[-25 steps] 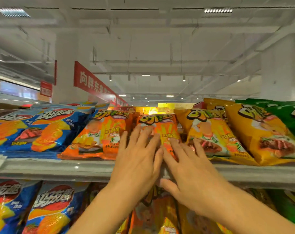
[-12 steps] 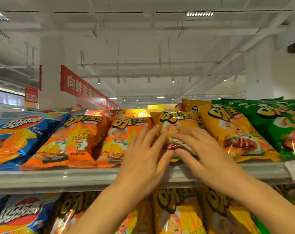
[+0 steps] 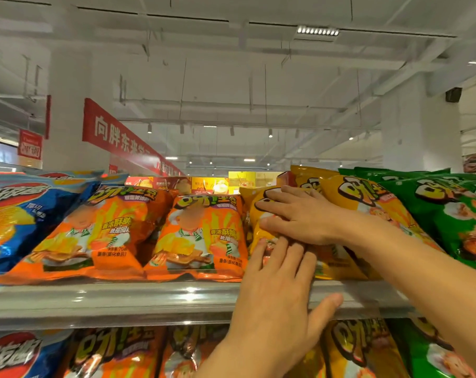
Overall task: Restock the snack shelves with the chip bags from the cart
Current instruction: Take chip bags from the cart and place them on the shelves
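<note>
— Yellow chip bag (image 3: 258, 214) lies on the top shelf (image 3: 122, 298), between orange bags (image 3: 204, 236) and green ones (image 3: 449, 214)?
— Yes. Right hand (image 3: 299, 216) presses flat on it; left hand (image 3: 277, 290) touches its lower edge, fingers straight.

We stood in a supermarket aisle: a grey shelf (image 3: 108, 298) carried rows of orange chip bags (image 3: 204, 236), blue bags (image 3: 18, 222) and green bags (image 3: 449, 214), and a red banner (image 3: 117, 137) hung under the white ceiling.
</note>
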`<state>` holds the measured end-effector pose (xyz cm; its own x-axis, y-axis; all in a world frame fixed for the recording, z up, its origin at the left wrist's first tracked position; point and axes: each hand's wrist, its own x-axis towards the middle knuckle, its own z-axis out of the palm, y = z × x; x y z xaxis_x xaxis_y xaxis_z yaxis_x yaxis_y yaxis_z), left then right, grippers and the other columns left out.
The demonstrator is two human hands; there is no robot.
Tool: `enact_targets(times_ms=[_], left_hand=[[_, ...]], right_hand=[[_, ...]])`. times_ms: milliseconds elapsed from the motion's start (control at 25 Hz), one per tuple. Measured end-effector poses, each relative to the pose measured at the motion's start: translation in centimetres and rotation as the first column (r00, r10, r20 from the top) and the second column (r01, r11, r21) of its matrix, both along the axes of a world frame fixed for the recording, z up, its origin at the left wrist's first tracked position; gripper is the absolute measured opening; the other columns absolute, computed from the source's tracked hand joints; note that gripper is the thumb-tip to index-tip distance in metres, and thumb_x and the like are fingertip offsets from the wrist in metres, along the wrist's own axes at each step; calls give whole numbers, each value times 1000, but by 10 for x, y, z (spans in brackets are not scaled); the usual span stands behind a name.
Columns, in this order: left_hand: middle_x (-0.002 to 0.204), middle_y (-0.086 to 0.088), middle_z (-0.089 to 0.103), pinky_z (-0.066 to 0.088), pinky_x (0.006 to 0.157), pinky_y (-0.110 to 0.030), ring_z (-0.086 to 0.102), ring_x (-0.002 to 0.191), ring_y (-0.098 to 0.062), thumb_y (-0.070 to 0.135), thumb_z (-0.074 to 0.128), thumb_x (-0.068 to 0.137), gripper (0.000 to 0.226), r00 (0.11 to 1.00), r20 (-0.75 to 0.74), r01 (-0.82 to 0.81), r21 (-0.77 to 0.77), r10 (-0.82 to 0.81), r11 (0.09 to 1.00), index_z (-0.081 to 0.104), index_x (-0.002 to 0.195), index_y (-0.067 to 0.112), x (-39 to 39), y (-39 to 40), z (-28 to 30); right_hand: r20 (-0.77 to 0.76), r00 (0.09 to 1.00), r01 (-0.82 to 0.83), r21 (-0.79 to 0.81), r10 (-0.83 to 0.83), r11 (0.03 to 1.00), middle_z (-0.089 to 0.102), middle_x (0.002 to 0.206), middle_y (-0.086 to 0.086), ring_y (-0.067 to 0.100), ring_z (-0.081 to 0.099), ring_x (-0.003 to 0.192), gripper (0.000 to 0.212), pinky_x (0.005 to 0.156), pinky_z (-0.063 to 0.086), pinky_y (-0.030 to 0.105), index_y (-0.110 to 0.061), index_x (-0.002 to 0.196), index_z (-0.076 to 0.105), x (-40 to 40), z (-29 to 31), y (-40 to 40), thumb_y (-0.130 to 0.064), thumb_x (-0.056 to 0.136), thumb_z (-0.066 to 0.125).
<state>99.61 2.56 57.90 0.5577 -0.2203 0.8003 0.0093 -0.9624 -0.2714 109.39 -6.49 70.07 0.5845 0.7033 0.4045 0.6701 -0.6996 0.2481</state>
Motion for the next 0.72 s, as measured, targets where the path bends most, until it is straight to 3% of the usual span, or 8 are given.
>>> enact_targets(times_ms=[280, 320, 400, 480, 600, 720], left_hand=[[132, -7, 62, 35, 115, -56, 49, 131, -34, 73, 28, 94, 75, 997, -73, 14, 12, -13, 1000, 61, 130, 16, -5, 4, -1], [133, -7, 62, 34, 115, -55, 49, 132, -33, 73, 27, 93, 76, 996, -89, 19, 3, -18, 1000, 62, 129, 16, -7, 3, 0], [136, -7, 62, 35, 116, -56, 49, 136, -33, 71, 29, 93, 73, 996, -78, 49, -30, -51, 998, 64, 129, 17, -10, 3, 0], [137, -9, 63, 39, 112, -57, 51, 137, -32, 65, 37, 93, 68, 992, -31, 119, -48, -120, 992, 67, 129, 15, -13, 2, -4], [134, -7, 65, 39, 111, -55, 57, 131, -31, 56, 41, 92, 62, 972, 59, 228, 6, -228, 974, 68, 128, 13, -13, -7, -10], [123, -3, 70, 51, 105, -49, 65, 121, -27, 49, 43, 92, 54, 945, 116, 297, 75, -305, 952, 72, 122, 15, -9, -24, -10]], right_hand=[[32, 986, 165, -98, -162, 981, 0, 170, -9, 23, -4, 156, 66, 121, 2, 64, -47, 156, 14, -5, 6, 26, -73, 96, 21], [41, 990, 136, -34, -135, 990, 6, 170, -7, 23, 0, 156, 65, 122, 6, 62, -45, 156, 20, -9, 5, 21, -71, 96, 28], [117, 993, -34, 249, 4, 968, 32, 163, 1, 23, 23, 152, 58, 121, 21, 50, -33, 151, 42, -20, -2, 0, -58, 98, 46], [265, 958, -234, 504, 109, 831, 60, 135, 2, 19, 49, 130, 39, 109, 37, 40, -22, 130, 65, -38, -25, -33, -43, 98, 57], [322, 943, -280, 610, 91, 741, 63, 101, -14, 5, 55, 104, 23, 95, 45, 34, -27, 102, 71, -63, -82, -91, -42, 97, 54], [271, 963, -188, 653, 6, 734, 59, 105, -23, 2, 54, 109, 23, 93, 43, 21, -33, 102, 69, -64, -130, -140, -46, 97, 51]])
